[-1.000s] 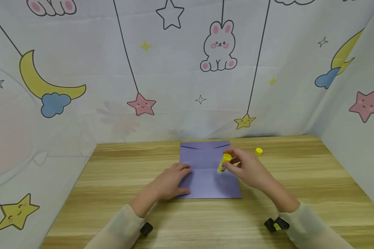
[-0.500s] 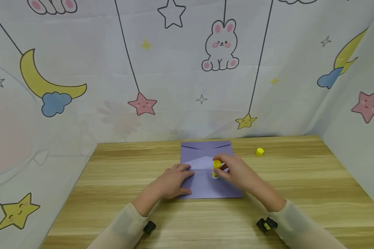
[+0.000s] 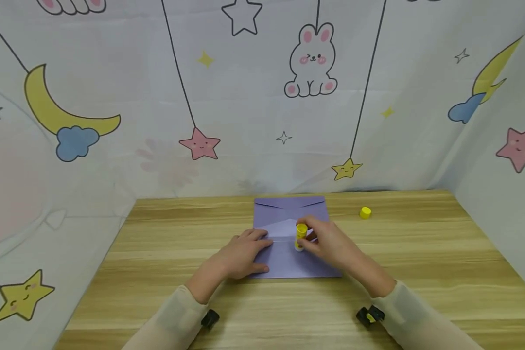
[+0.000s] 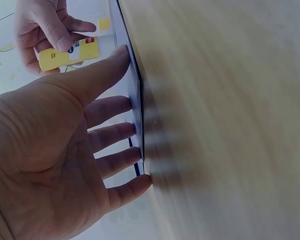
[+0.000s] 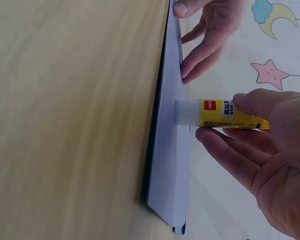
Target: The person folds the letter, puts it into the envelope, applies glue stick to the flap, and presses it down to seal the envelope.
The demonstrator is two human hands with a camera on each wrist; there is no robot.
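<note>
A purple envelope (image 3: 288, 266) lies flat on the table, creased across its middle. My left hand (image 3: 241, 255) rests on its left side; in the left wrist view, the spread fingertips (image 4: 124, 131) touch the paper. My right hand (image 3: 332, 243) pinches a yellow glue stick (image 3: 301, 234) between thumb and fingers. The stick stands nearly upright over the middle of the envelope. In the right wrist view, the white end of the glue stick (image 5: 190, 112) meets the paper. The glue tip itself is hidden.
A yellow cap (image 3: 365, 213) sits on the wood-grain table (image 3: 420, 253), behind and to the right of the envelope. A white cloth (image 3: 245, 92) printed with stars, moons and a rabbit hangs behind and at both sides.
My right hand has moved left with the glue stick, from the envelope's right part toward its middle, and the stick has become more upright. My left hand stays in place.
</note>
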